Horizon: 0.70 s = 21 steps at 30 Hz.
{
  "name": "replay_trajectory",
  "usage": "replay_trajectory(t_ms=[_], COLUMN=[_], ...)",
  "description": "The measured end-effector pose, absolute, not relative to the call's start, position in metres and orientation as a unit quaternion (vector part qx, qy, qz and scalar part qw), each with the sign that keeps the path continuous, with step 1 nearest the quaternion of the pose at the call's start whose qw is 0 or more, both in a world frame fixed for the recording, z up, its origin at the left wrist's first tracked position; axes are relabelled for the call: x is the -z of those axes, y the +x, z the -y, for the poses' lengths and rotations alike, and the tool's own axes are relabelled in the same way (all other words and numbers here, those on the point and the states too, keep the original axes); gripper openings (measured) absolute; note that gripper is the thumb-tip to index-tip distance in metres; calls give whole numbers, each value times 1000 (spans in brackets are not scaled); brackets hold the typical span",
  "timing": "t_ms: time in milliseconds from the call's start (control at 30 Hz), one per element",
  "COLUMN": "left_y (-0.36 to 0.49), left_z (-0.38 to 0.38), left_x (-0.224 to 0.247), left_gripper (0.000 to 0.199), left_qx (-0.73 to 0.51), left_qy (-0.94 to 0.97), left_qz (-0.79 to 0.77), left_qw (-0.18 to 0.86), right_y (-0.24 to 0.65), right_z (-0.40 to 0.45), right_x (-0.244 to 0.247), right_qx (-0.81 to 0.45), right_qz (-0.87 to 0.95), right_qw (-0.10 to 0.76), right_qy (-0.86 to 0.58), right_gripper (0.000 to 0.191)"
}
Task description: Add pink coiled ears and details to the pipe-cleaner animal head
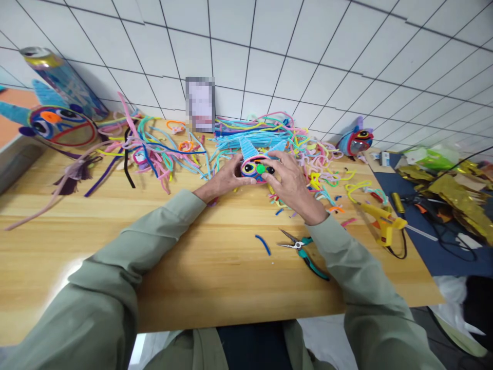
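1. Small round fuzzy-stem face with light-blue pointed ears, black eyes and a green nose [259, 167]: held in both hands near the back of the pale wooden worktop [192, 293], centre.
2. Left hand [226, 180]: fingers gripping the face's left side, thumb along its lower edge.
3. Right hand [288, 180]: fingers curled on the face's right side, thumb near the green nose, index by the right ear.
4. Directly behind: light-blue fuzzy stem bundle [250, 141]. Multicoloured stem tangles to left [154, 149] and right [319, 154].
5. Nearer the person: teal-and-black long-nose pliers [298, 245], jaws spread, beside right sleeve. Short curved dark-blue stem piece [263, 244] just left of them.
6. Right end: yellow glue gun [383, 218] on its side, white stick out the back.
7. Similar decorated faces: far left with orange beak [63, 123], in front of a blue can [65, 79]; far right by the tiled wall [356, 141].
8. Pixelated upright panel [200, 105] at the wall; content unreadable.
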State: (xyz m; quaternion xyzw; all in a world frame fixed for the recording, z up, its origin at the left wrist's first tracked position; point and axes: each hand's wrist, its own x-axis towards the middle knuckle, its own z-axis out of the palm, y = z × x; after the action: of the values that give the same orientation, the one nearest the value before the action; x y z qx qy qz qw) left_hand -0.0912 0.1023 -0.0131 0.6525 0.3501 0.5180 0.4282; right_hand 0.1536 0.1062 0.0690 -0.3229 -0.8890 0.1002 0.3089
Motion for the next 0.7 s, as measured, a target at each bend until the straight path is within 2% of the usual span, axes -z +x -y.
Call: replay_trajectory(t_ms=[367, 467, 567, 633, 700], left_y=[-90, -89, -88, -88, -88], left_z=[-97, -94, -90, -90, -91], left_x=[6, 1, -3, -4, -2], left_gripper=[81, 84, 84, 83, 84], left_qx=[-512, -507, -505, -507, -509], left_qy=[658, 651, 639, 632, 629], left_qz=[-336, -344, -348, -338, -328], left_qw=[439, 448, 465, 479, 488], right_y=[147, 157, 171, 177, 179], right_z=[-99, -94, -88, -86, -87], right_x=[-69, -69, -62, -53, -41], right_qx=[-93, -116, -153, -195, -252], right_qz=[879, 847, 805, 776, 755], right_qw=[329, 366, 403, 408, 394], right_qy=[-333, -366, -407, -439, -460], right_gripper=[33, 35, 28, 33, 48])
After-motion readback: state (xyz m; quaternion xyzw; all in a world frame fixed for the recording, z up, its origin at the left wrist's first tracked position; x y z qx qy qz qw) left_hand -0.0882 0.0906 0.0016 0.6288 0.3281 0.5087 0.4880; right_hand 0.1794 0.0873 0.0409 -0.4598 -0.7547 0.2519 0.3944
